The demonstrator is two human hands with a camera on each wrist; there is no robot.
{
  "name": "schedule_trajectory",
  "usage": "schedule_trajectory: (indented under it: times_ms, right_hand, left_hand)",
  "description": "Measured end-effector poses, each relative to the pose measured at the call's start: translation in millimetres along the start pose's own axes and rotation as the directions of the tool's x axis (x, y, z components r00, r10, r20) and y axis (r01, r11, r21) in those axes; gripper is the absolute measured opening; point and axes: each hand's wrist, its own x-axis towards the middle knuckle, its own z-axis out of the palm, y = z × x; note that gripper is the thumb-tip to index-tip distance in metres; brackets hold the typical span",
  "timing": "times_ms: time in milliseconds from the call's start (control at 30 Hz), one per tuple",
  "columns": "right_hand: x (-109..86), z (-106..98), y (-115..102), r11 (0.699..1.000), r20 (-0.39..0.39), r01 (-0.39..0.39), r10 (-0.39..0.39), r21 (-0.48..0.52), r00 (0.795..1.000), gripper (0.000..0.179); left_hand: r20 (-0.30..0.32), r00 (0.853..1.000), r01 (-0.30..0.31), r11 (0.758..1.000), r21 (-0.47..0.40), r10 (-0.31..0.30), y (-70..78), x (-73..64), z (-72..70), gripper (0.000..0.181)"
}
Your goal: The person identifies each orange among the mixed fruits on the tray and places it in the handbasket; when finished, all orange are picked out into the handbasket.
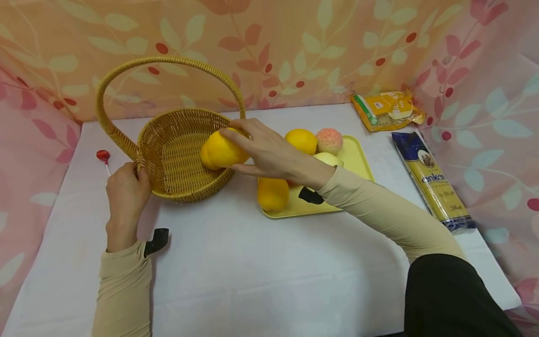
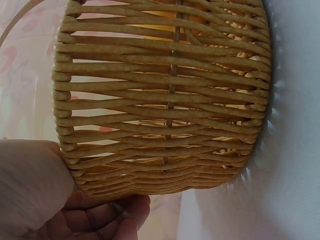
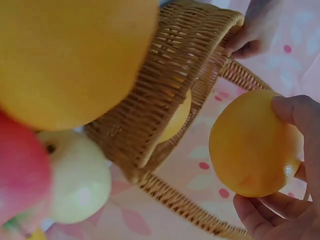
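Nearest the head camera, at lower right: black cloth (image 1: 456,299), overlapping the beige sleeve (image 1: 379,213) of the right arm. Next in size, golden-brown wicker basket (image 1: 191,193) on the left half of the table, with tall arched handle and loose weave, gaps visible from the left wrist. Left hand (image 1: 128,187) curled on its left rim, gripping beside the handle's foot. Right hand (image 1: 267,149) partly closed, thumb and fingers around yellow fruit (image 1: 225,149); smooth, rounded, held at the right side of the basket opening and masking part of the rim. Second yellow fruit (image 3: 180,117) inside the basket, glimpsed from the right wrist. Surface: table (image 1: 252,271) under white cloth, lightly creased; leaf-print curtain (image 1: 286,28) in orange and pink behind and at both sides. Right of basket, yellow tray (image 1: 355,157), partly blocked by right hand and forearm. Farther right, long blue-and-yellow packet (image 1: 433,182); at back right, orange packet (image 1: 387,111). On tray: orange-yellow fruit (image 1: 273,194) at near left corner, lemon-yellow fruit (image 1: 301,141), pale green fruit (image 1: 329,159), rough pink fruit (image 1: 330,140). Smallest: red lollipop (image 1: 103,155), white stick, near left hand.
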Motion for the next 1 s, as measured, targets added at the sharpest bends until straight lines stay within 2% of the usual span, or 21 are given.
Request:
schedule_trajectory:
  times_ms: [267, 500, 733, 833, 1000]
  right_hand:
    - [40.5, 16.6, -17.1, 0.999, 0.083, 0.038, -0.035, -0.036, 0.996, 0.063]
    - [65.3, 34.3, -30.4, 0.997, 0.155, 0.053, -0.043, -0.062, 0.987, 0.064]
    - [78.0, 50.9, -38.2, 0.995, 0.219, 0.059, -0.041, -0.080, 0.975, 0.065]
    - [80.2, 57.1, -40.3, 0.989, 0.257, 0.083, -0.050, -0.120, 0.965, 0.060]
    - [81.9, 64.7, -43.7, 0.987, 0.315, 0.092, -0.048, -0.129, 0.948, 0.057]
  left_hand:
    - [-0.030, 0.999, -0.019, 1.000, -0.009, 0.018, -1.0, -0.3, -1.6, 0.034]
    - [-0.027, 1.000, -0.017, 1.000, -0.007, 0.016, -0.9, -0.2, 0.5, 0.033]
    - [-0.017, 1.000, -0.007, 1.000, -0.001, 0.007, 0.7, 0.2, 0.2, 0.034]
    - [-0.003, 1.000, 0.003, 1.000, 0.004, -0.003, 1.1, 0.7, -0.3, 0.035]
    - [0.003, 1.000, 0.010, 1.000, 0.008, -0.010, 0.4, 0.6, -0.2, 0.036]
